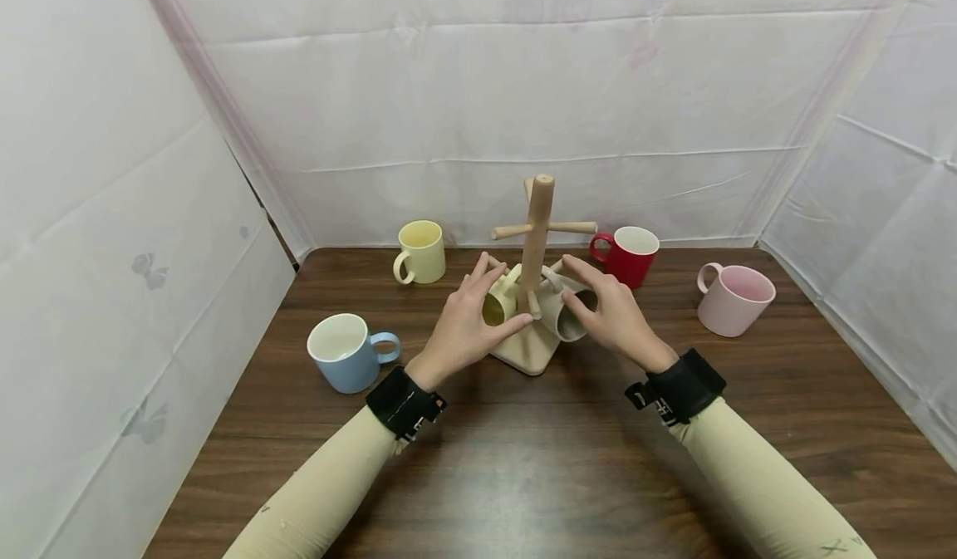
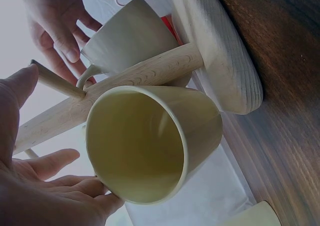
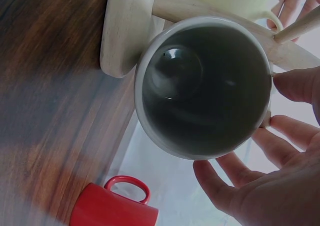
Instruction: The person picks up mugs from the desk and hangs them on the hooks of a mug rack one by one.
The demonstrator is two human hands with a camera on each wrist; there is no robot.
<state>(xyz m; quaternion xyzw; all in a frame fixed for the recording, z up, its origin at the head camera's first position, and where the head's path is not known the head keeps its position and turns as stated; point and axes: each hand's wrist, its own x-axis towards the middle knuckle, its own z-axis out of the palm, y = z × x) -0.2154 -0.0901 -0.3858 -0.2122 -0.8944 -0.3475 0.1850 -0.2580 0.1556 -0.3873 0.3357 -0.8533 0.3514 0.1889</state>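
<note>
Wooden mug rack (image 1: 537, 243) on a bench (image 1: 516, 468): a yellow mug (image 1: 503, 300) hangs just beside the left hand (image 1: 467, 318), a grey mug (image 1: 552, 306) beside the right hand (image 1: 615, 316), mouths tilted towards them; fingers spread wide, clasping nothing.

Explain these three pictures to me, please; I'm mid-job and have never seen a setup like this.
There is no machine: these are a person's bare hands. The wide picture comes from a head camera looking down; the two tilted close-ups come from cameras on each wrist.

On the brown wood-grain table stands a pale wooden mug stand with pegs. Around it are a light blue mug, a pale yellow upright mug, a red mug and a pink mug.

The left hand is at a yellow tilted mug, the right hand at a grey mug; both mugs appear to hang on the stand. The fingers look spread, not clenched; I can't tell whether they bear any weight.
</note>
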